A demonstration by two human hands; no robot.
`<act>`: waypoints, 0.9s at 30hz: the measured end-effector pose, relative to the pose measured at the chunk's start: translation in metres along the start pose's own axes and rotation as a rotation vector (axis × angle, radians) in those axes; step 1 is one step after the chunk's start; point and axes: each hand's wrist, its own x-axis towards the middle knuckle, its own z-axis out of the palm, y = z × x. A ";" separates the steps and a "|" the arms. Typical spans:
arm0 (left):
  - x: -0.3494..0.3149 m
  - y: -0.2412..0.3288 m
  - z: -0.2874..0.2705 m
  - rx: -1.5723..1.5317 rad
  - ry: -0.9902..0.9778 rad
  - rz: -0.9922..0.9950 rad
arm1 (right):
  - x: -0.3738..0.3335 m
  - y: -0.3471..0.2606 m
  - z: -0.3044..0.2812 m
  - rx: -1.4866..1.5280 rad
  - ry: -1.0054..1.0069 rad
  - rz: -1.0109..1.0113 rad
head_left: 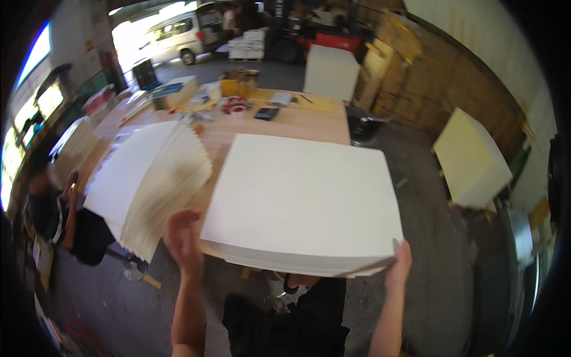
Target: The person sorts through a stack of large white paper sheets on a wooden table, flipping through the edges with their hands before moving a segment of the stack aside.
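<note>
A thick stack of white paper sheets (303, 196) lies at the near edge of the wooden table, its near side hanging toward me. My right hand (401, 263) grips its near right corner, thumb on top. To the left, a second stack of sheets (157, 178) is fanned out, its edges stepped and partly blurred. Between the two stacks is my left hand (184, 235), fingers raised and loosely apart, slightly smeared, with nothing seen in it. Whether it touches the fanned sheets cannot be made out.
Tape rolls (237, 109), a black calculator-like device (266, 113) and a cardboard box (239, 82) sit on the table's far side (297, 125). A seated person (65, 208) is at the left. Large pale stacks (473, 157) stand at the right, beside a wooden wall.
</note>
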 end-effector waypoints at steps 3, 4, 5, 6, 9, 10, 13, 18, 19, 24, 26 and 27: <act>-0.009 0.039 0.123 0.188 -0.525 0.199 | -0.009 -0.008 0.020 0.044 0.085 0.032; -0.015 0.043 0.160 0.131 -0.637 0.257 | -0.008 -0.010 0.018 0.030 0.066 0.035; -0.022 0.045 0.192 0.069 -0.745 0.320 | -0.008 -0.011 0.017 0.014 0.071 0.034; -0.027 0.047 0.216 0.114 -0.870 0.263 | -0.009 -0.018 0.020 0.005 0.062 0.055; -0.047 0.040 0.262 0.186 -1.182 0.044 | -0.002 -0.025 0.001 -0.052 -0.052 0.110; -0.054 0.027 0.269 0.163 -1.240 -0.061 | -0.002 -0.026 -0.004 -0.095 -0.039 0.070; -0.067 0.013 0.276 0.194 -1.231 -0.116 | 0.003 -0.051 -0.035 -0.526 -0.136 -0.021; -0.075 -0.001 0.277 0.021 -1.149 -0.297 | 0.015 -0.098 -0.040 -0.975 -0.375 -0.168; -0.077 -0.002 0.277 0.023 -1.147 -0.276 | 0.017 -0.103 -0.039 -1.022 -0.394 -0.182; -0.078 -0.001 0.275 0.108 -1.142 -0.202 | 0.026 -0.122 -0.032 -1.079 -0.465 -0.127; -0.074 0.004 0.276 0.118 -1.092 0.079 | 0.023 -0.138 -0.027 -0.830 -0.375 -0.063; -0.073 0.006 0.276 0.128 -1.060 0.212 | 0.021 -0.141 -0.022 -0.705 -0.337 -0.028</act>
